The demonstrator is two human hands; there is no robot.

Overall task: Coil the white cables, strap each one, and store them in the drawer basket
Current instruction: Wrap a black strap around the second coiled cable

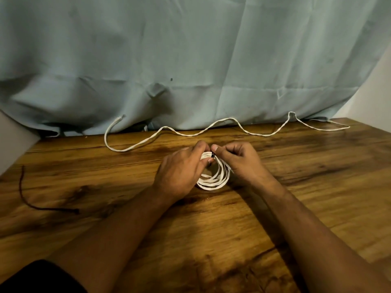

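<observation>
Currently: coiled white cable [214, 183] lies flat near the middle of the tabletop [317, 187], several loops stacked into one ring, with both hands on its far side.

Left hand [179, 174]: fingers curled over the far-left arc of the ring, thumb beneath, gripping the loops together. Fingertips partly hidden behind the hand.

Right hand [239, 159]: fingers bent in, thumb and forefinger closed in a pinch on a small black strap [212, 155] that sits against the loops at the ring's far side. How far the strap goes round the loops cannot be told; most of it is covered. The two thumbs nearly meet above it.

Second item: loose white cable [190, 135], uncoiled, running in waves along the far edge of the tabletop from the far-left area to near the far-right corner. One end curves up against the blue-grey cloth [190, 60] hanging behind the far edge. Well apart from the hands.

Thin dark cord [23, 193] lies near the left edge, bent, untouched.
</observation>
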